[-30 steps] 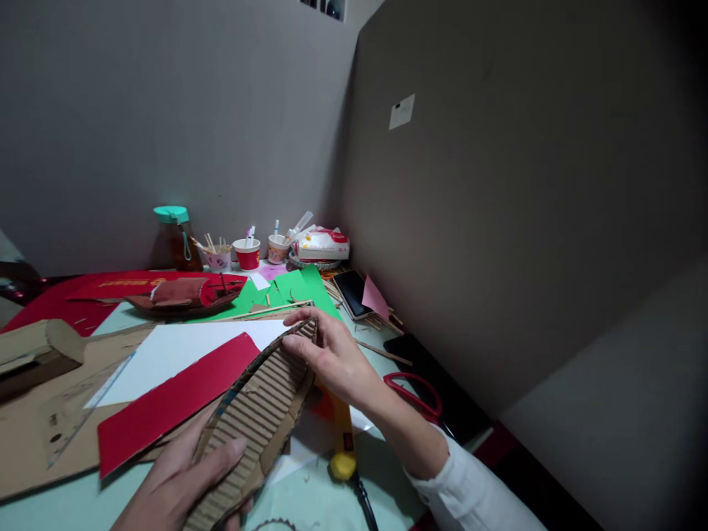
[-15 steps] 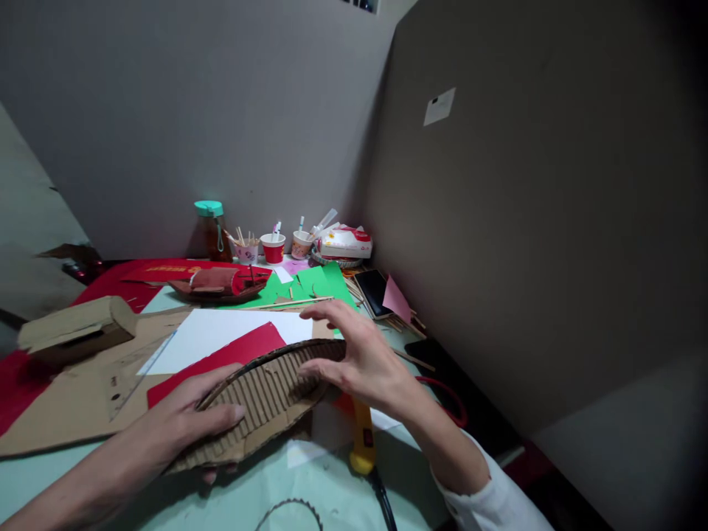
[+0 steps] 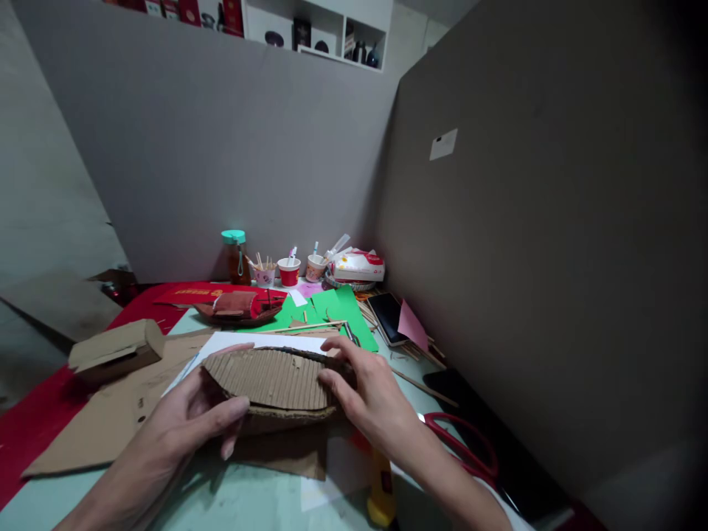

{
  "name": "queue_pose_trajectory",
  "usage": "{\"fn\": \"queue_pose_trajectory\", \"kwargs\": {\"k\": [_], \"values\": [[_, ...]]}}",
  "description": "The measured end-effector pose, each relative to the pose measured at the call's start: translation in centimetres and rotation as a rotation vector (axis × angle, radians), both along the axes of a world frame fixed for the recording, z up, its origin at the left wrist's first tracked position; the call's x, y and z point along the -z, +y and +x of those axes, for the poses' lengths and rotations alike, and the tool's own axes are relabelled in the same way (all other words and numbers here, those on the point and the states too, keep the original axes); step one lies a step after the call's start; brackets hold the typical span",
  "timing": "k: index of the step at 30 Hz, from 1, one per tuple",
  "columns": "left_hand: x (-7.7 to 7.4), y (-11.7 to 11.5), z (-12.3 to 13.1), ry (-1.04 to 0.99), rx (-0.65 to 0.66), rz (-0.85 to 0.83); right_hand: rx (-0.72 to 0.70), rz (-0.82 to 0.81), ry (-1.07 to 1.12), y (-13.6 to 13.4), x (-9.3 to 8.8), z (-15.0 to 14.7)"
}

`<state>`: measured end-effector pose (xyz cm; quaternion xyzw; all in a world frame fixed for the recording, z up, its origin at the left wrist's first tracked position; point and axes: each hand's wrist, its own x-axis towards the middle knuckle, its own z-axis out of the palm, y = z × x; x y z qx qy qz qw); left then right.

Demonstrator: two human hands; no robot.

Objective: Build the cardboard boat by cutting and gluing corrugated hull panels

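Boxed in by grey partitions (image 3: 232,162) at the back and along the right, so no room to swing out on that side. Below them the pale counter (image 3: 259,501), bare only along the near edge.

Spread over the left half, a flat brown cardboard sheet (image 3: 105,420), with white paper (image 3: 243,343) laid over its far corner. Probably there as a work surface under the piece in hand.

At the middle, lifted just above that sheet: a curved corrugated hull piece (image 3: 273,380), ribs facing up, long edge toward the wearer. Gripped at both ends, likely to keep the bowed shape from twisting.
- Left hand (image 3: 182,420) closed on the left end, thumb over the top and fingers tucked beneath.
- Right hand (image 3: 376,398) clasping the right end, fingers draped over the ribs, thumb at the front edge.

Beside the right wrist, red scissors (image 3: 464,450) lying flat near the counter's right edge, easy to knock. Just under the right forearm, a yellow tool (image 3: 379,494), partly hidden.

Farther back and well apart from the hands: a small cardboard box (image 3: 116,346) on the left, green paper (image 3: 337,306), a red-sailed model boat (image 3: 240,308), a phone (image 3: 390,317), and cups (image 3: 288,271) lined up against the back partition.
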<state>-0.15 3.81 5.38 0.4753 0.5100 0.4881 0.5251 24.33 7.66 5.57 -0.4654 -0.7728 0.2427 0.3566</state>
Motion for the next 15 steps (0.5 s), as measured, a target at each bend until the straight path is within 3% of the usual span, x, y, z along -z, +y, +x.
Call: {"fn": "queue_pose_trajectory", "kwargs": {"k": [9, 15], "values": [[0.3, 0.3, -0.7, 0.137, -0.059, 0.018, -0.229, -0.054, 0.002, -2.4, 0.2, -1.3], [0.7, -0.1, 1.6, 0.206, -0.091, 0.090, -0.249, 0.017, 0.169, -2.2, -0.2, -2.0]]}}
